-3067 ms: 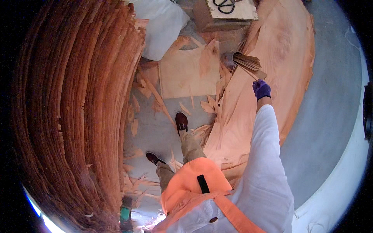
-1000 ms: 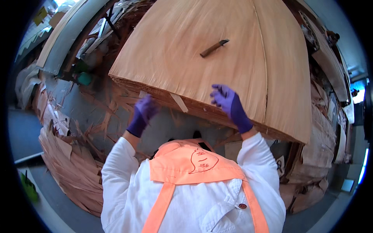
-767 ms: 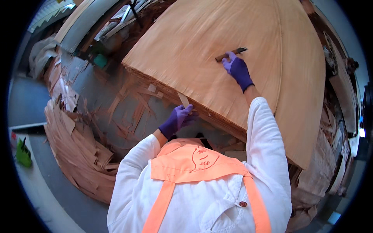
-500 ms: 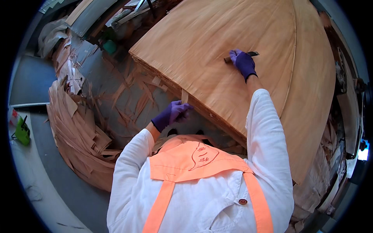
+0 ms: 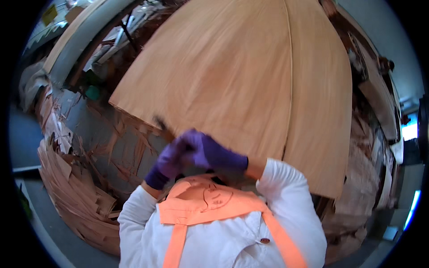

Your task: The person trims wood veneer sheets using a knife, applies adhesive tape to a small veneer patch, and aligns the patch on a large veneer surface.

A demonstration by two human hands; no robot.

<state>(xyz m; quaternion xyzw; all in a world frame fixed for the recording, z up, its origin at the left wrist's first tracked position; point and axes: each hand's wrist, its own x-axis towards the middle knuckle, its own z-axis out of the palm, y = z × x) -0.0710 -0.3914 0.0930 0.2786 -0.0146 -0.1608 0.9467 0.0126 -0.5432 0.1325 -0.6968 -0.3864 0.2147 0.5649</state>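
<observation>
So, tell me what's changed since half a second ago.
The right hand has drawn back and leftward across the veneer stack to meet the left hand near the stack's edge. The wooden-handled knife came along, now blurred beside the hands. The pale strip can't be made out. The stack looks unmoved.

"What's this broad, pale tan stack of thin wooden sheets [image 5: 232,76] like on top?"
"Smooth-grained, with a thin lengthwise seam [image 5: 289,67] right of its middle."
"And the grey floor [image 5: 77,115]?"
"Scattered reddish-brown wood strips [image 5: 139,144], plus a layered, curving heap of pinkish-brown wood sheets [image 5: 73,192]."
</observation>
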